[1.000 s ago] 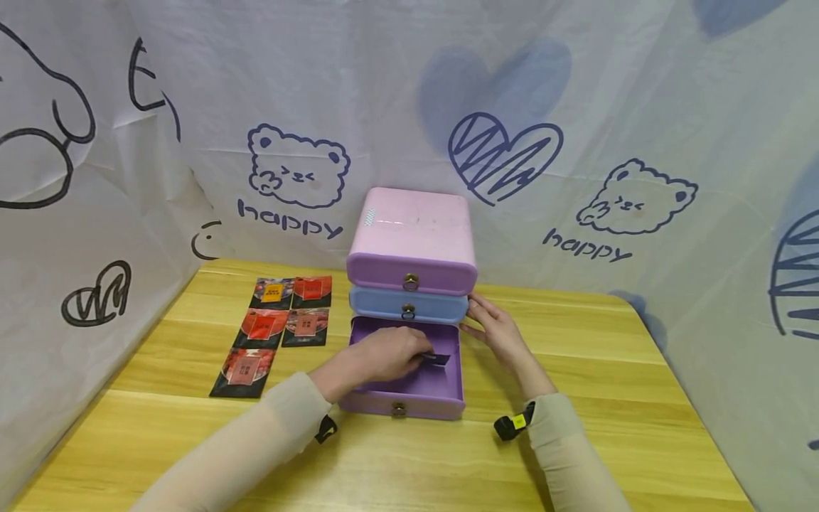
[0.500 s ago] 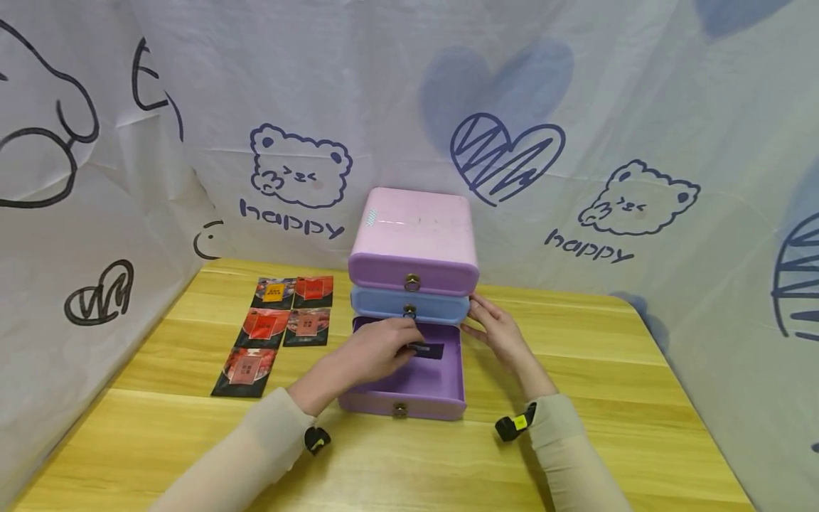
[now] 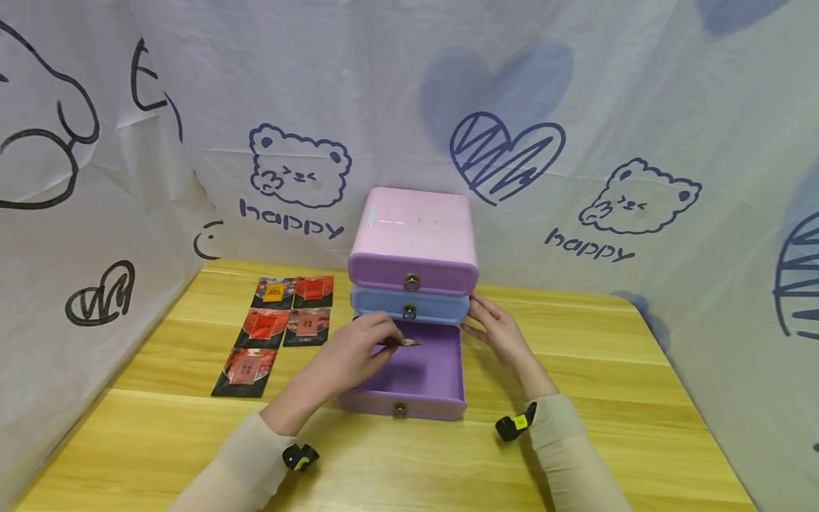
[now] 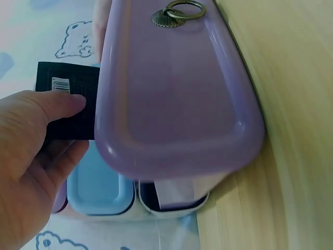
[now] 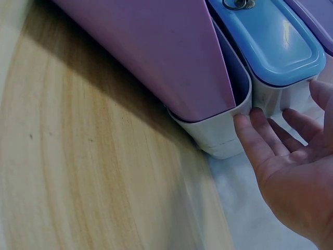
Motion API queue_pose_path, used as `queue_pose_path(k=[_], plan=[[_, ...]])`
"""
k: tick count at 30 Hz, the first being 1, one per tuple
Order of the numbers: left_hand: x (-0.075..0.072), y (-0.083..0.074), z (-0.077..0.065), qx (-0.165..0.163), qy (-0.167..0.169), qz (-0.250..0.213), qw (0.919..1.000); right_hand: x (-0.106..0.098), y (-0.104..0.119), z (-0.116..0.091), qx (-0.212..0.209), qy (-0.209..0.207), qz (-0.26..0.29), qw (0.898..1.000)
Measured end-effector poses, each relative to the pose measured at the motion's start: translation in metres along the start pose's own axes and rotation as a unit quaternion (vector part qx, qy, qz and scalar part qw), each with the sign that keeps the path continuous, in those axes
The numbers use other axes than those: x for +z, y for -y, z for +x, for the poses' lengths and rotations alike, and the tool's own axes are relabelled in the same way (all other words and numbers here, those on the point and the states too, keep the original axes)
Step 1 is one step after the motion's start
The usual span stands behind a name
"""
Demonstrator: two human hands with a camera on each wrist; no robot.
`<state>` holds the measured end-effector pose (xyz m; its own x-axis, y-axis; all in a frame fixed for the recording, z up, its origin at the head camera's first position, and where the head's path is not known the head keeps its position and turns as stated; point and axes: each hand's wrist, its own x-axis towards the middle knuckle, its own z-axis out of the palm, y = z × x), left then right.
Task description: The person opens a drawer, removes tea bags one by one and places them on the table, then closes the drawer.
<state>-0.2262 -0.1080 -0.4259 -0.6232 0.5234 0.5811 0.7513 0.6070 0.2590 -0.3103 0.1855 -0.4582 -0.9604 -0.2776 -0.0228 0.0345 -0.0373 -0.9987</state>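
My left hand pinches a small black packet between thumb and fingers, above the pulled-out purple bottom drawer. A barcode label shows on the packet's side in the left wrist view. In the head view the packet is seen nearly edge-on. The drawer belongs to a small chest with a pink top. My right hand rests its fingertips against the chest's right side, beside the blue drawer; its fingers are extended, as the right wrist view shows.
Several black-and-red packets lie in two columns on the wooden table, left of the chest. The top purple drawer and the blue one are closed. A printed white cloth hangs behind and at the sides.
My left hand has moved left and up from inside the bottom drawer, carrying the black packet, which has turned nearly edge-on. My right hand has stayed against the chest's side.
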Motion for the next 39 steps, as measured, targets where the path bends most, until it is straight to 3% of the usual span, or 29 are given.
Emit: queue_pose_path(k=[7, 13, 18, 23, 31, 39], plan=[[-0.017, 0.005, -0.017, -0.007, -0.040, 0.008, 0.9991, 0.001, 0.001, -0.001, 0.003, 0.006, -0.004, 1.000], [-0.034, 0.013, -0.033, -0.027, -0.052, 0.030, 0.9978, 0.002, 0.002, -0.002, 0.004, 0.004, 0.000, 1.000], [-0.045, 0.023, -0.047, -0.023, -0.054, 0.062, 0.9963, 0.002, 0.001, -0.002, 0.002, 0.003, 0.003, 1.000], [-0.053, 0.032, -0.063, -0.030, -0.043, 0.084, 0.9951, 0.001, 0.002, -0.002, 0.002, -0.001, 0.000, 1.000], [-0.059, 0.042, -0.084, -0.074, 0.002, 0.113, 0.9909, 0.001, 0.003, -0.003, 0.002, 0.002, -0.003, 1.000], [-0.060, 0.050, -0.096, -0.083, 0.025, 0.123, 0.9886, 0.000, 0.002, -0.002, 0.002, 0.001, -0.003, 1.000]])
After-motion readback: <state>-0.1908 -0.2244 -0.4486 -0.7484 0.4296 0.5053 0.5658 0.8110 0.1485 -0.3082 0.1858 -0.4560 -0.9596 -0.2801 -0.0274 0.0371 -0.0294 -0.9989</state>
